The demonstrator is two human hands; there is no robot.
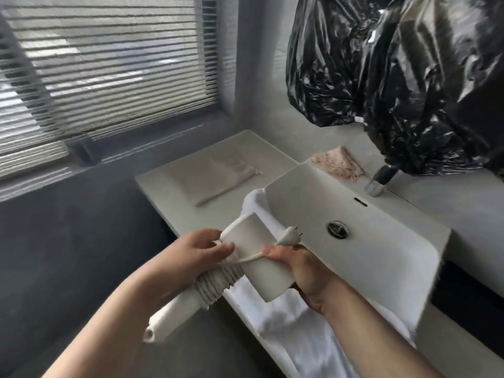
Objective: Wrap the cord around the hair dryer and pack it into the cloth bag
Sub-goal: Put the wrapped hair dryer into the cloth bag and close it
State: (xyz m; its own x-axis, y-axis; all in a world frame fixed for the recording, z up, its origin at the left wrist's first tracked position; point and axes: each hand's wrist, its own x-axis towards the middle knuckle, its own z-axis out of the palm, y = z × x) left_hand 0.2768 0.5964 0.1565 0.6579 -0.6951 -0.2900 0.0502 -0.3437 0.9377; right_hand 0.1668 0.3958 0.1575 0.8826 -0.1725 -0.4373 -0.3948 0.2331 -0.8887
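White hair dryer (pixel 253 257), cord (pixel 215 285) coiled round handle
You are gripping it: left hand (pixel 196 252) at handle top, right hand (pixel 300 271) clamping barrel and cord.

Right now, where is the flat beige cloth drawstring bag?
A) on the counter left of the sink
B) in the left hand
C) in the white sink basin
A: the beige cloth drawstring bag lies flat on the white counter, with nothing touching it.

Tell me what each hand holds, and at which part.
The left hand grips the hair dryer where barrel meets handle; the right hand holds its barrel, thumb on the cord.
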